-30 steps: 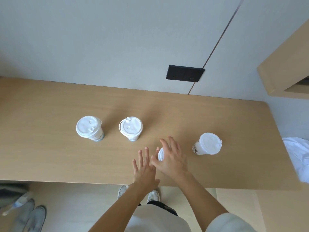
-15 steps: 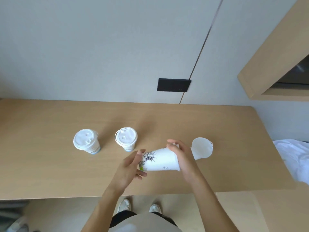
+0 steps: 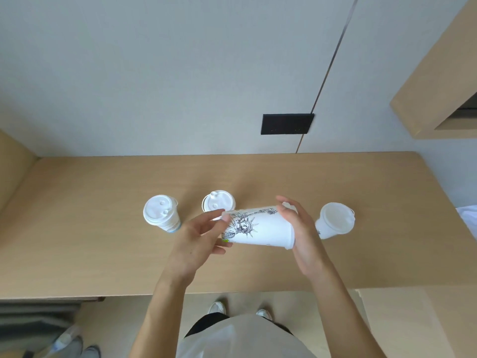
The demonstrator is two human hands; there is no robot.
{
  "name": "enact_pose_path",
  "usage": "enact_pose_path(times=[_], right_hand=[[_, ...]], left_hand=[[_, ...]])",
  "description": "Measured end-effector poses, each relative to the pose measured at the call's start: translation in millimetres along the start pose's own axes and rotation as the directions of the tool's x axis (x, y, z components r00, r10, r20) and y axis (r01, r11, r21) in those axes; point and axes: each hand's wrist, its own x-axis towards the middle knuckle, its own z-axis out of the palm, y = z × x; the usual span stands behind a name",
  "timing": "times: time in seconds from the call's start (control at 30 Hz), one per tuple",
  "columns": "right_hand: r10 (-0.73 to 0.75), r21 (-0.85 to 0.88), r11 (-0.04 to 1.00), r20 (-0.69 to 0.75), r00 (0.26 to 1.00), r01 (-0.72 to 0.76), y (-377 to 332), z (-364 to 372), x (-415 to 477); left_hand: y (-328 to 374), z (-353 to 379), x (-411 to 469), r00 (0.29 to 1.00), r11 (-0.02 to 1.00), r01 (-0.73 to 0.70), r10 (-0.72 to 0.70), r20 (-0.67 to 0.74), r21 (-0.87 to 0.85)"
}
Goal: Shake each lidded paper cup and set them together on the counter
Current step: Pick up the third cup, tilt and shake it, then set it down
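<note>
A white paper cup printed with a Statue of Liberty drawing lies on its side in the air above the wooden counter. My left hand presses its bottom end and my right hand covers its lidded end. Three more white lidded cups stand upright on the counter: one at the left, one in the middle just behind the held cup, one at the right beside my right hand.
A black wall plate sits on the grey wall behind the counter. A wooden cabinet juts out at the upper right. White cloth lies at the right edge. The counter's front edge runs just above my shoes.
One second ago both hands reached down on a cup standing near the front edge. They have since lifted it, tipped it sideways, and now hold it end to end, slightly higher.
</note>
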Motion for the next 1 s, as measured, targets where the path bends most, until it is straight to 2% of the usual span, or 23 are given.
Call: enact_pose_path(times=[0.2,0.3,0.47,0.6,0.73,0.87,1.0], right_hand=[[-0.031,0.045,0.999,-0.011,0.999,0.032,-2.0,13.1,-3.7],[-0.032,0.062,0.997,-0.017,0.999,0.034,-3.3,18.0,-5.4],[-0.021,0.102,0.994,-0.033,0.999,0.025,-8.4,19.5,-7.0],[-0.037,0.094,0.995,-0.060,0.998,0.042,-10.3,18.5,-6.1],[-0.043,0.125,0.991,-0.085,0.995,0.054,-9.8,16.8,-6.2],[-0.059,0.136,0.988,-0.096,0.994,0.072,-11.2,17.8,-6.3],[-0.075,0.120,0.989,-0.100,0.992,0.087,-11.9,17.4,-6.4]], left_hand=[[1.4,-15.9,-4.2,0.997,0.998,-0.031,0.035,0.072,-0.055],[3.9,-17.5,-3.4,0.999,0.999,-0.005,0.007,0.044,-0.044],[4.4,-23.2,0.4,0.993,0.997,-0.062,0.067,0.096,-0.056],[8.9,-19.2,1.8,0.996,0.999,-0.005,0.009,0.086,-0.040],[9.7,-20.8,3.4,0.991,0.995,-0.032,0.044,0.123,-0.099],[13.7,-19.5,4.8,0.991,0.995,0.031,-0.019,0.135,-0.092],[13.5,-24.1,4.9,0.983,0.990,0.017,0.009,0.185,-0.140]])
